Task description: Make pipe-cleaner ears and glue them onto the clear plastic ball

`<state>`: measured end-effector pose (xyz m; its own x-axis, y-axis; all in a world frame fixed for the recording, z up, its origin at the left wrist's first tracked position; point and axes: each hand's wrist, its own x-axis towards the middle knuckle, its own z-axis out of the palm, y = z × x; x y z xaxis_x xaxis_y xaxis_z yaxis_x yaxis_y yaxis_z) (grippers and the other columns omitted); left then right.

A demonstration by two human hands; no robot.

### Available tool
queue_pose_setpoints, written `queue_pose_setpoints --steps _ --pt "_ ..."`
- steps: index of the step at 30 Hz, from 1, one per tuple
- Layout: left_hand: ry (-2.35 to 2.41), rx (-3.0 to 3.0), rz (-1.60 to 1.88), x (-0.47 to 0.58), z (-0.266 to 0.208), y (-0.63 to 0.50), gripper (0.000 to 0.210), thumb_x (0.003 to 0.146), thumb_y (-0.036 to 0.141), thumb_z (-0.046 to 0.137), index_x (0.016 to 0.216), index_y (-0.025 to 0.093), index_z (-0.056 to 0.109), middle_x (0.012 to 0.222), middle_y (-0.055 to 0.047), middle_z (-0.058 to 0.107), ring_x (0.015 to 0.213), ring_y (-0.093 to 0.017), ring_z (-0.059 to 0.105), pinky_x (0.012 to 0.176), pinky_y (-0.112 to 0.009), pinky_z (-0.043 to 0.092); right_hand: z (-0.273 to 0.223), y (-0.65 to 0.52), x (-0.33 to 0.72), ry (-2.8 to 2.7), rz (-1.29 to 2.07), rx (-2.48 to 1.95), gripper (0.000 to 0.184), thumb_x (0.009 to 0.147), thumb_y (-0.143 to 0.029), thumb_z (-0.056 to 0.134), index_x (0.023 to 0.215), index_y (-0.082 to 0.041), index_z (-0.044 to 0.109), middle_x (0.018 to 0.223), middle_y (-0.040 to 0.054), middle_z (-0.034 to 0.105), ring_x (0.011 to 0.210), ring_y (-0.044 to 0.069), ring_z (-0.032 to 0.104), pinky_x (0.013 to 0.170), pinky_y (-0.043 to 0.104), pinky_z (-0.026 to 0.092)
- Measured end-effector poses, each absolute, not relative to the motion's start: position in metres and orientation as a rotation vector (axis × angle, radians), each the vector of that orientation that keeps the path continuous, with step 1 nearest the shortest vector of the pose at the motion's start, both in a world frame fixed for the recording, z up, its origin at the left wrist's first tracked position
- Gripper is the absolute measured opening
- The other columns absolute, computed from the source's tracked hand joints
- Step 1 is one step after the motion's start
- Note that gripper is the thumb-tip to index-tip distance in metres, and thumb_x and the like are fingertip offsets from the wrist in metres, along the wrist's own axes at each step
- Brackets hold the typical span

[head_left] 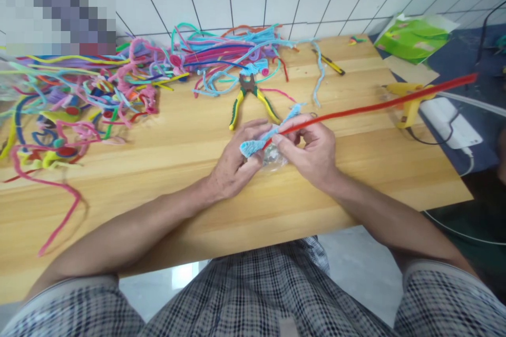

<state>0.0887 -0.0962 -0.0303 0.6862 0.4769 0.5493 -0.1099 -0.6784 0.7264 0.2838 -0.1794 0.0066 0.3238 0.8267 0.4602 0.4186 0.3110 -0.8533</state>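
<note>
Between my hands is a light-blue shape made of coiled pipe cleaner (253,147), its thin end pointing up and right. My left hand (233,163) is closed around its thick end. A long red pipe cleaner (363,109) runs from that blue piece out to the right. Thumb and fingers of my right hand (312,147) pinch the red pipe cleaner close to the blue piece. Under my hands a clear round plastic item (274,157) shows in part; what it is I cannot make out. Just beyond lie yellow-and-green pliers (249,92), jaws facing away.
Colourful pipe cleaners (221,52) are heaped along the tiled wall, with finished-looking twisted pieces (65,152) at left. A yellow utility knife (330,62) lies behind. At right are a yellow glue gun (407,102), a white power strip (450,124) and a green packet (413,37).
</note>
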Motion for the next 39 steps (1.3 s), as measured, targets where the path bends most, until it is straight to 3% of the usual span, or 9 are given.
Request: queue_pose_setpoints --steps 5,9,12,16,20,23,25,30,39 --pt "0.284 2.144 0.967 0.089 -0.028 -0.101 0.050 0.116 0.036 0.055 0.166 0.031 0.055 0.162 -0.014 0.067 0.160 -0.033 0.058 0.133 -0.062 0.049 0.008 -0.179 0.284 -1.284 0.406 -1.312 0.008 0.086 -0.027 0.081 0.086 -0.025 0.073 0.064 -0.0070 0.056 0.059 0.012 0.051 0.056 0.028 0.043" --pt "0.238 2.123 0.941 0.087 -0.019 -0.098 0.063 0.108 0.058 0.072 0.163 0.029 0.060 0.162 -0.017 0.067 0.157 -0.037 0.061 0.130 -0.064 0.052 0.010 -0.180 0.286 -1.292 0.429 -1.350 0.008 0.085 -0.027 0.080 0.085 -0.024 0.072 0.064 -0.0065 0.059 0.059 0.013 0.053 0.057 0.028 0.044" --pt "0.243 1.989 0.848 0.084 -0.007 -0.093 0.063 0.112 0.074 0.055 0.152 0.030 0.074 0.158 -0.015 0.072 0.152 -0.039 0.065 0.129 -0.066 0.052 0.011 -0.180 0.287 -1.303 0.440 -1.353 0.009 0.085 -0.029 0.081 0.085 -0.024 0.072 0.065 -0.0063 0.059 0.059 0.012 0.052 0.057 0.028 0.044" --pt "0.479 1.705 0.684 0.082 0.005 -0.084 0.070 0.118 0.074 0.035 0.132 0.029 0.085 0.146 -0.009 0.081 0.141 -0.036 0.073 0.124 -0.060 0.058 0.012 -0.182 0.287 -1.326 0.455 -1.347 0.008 0.084 -0.028 0.080 0.085 -0.024 0.074 0.066 -0.0063 0.060 0.060 0.012 0.052 0.058 0.027 0.044" --pt "0.548 1.565 0.549 0.084 0.010 -0.073 0.075 0.113 0.082 0.044 0.130 0.022 0.086 0.136 -0.009 0.085 0.132 -0.039 0.077 0.118 -0.060 0.061 0.013 -0.184 0.286 -1.373 0.461 -1.331 0.006 0.084 -0.027 0.079 0.086 -0.024 0.075 0.067 -0.0063 0.061 0.061 0.011 0.053 0.059 0.027 0.044" --pt "0.539 1.574 0.462 0.085 0.015 -0.070 0.060 0.098 0.070 0.083 0.134 0.023 0.083 0.140 -0.010 0.083 0.131 -0.039 0.077 0.114 -0.056 0.062 0.014 -0.183 0.287 -1.396 0.464 -1.310 0.006 0.086 -0.027 0.079 0.086 -0.024 0.074 0.065 -0.0067 0.059 0.060 0.011 0.052 0.059 0.027 0.043" --pt "0.509 1.562 0.394 0.085 0.016 -0.069 0.058 0.092 0.062 0.092 0.135 0.025 0.081 0.140 -0.010 0.082 0.127 -0.036 0.078 0.109 -0.053 0.063 0.015 -0.183 0.287 -1.404 0.468 -1.311 0.006 0.086 -0.027 0.079 0.086 -0.024 0.074 0.064 -0.0069 0.058 0.060 0.012 0.052 0.058 0.027 0.043" --pt "0.421 1.548 0.360 0.085 0.010 -0.066 0.040 0.096 0.052 0.090 0.125 0.028 0.078 0.125 -0.006 0.081 0.118 -0.031 0.075 0.097 -0.045 0.063 0.016 -0.184 0.286 -1.439 0.509 -1.293 0.005 0.087 -0.027 0.078 0.088 -0.024 0.075 0.066 -0.0071 0.059 0.060 0.011 0.052 0.059 0.027 0.043" --pt "0.597 1.411 0.350 0.091 0.022 -0.083 0.045 0.079 0.040 0.086 0.115 0.022 0.067 0.112 -0.002 0.072 0.109 -0.024 0.068 0.092 -0.036 0.056 0.012 -0.185 0.289 -1.326 0.591 -1.255 0.006 0.087 -0.024 0.079 0.090 -0.026 0.074 0.070 -0.0055 0.063 0.064 0.015 0.060 0.064 0.031 0.050"
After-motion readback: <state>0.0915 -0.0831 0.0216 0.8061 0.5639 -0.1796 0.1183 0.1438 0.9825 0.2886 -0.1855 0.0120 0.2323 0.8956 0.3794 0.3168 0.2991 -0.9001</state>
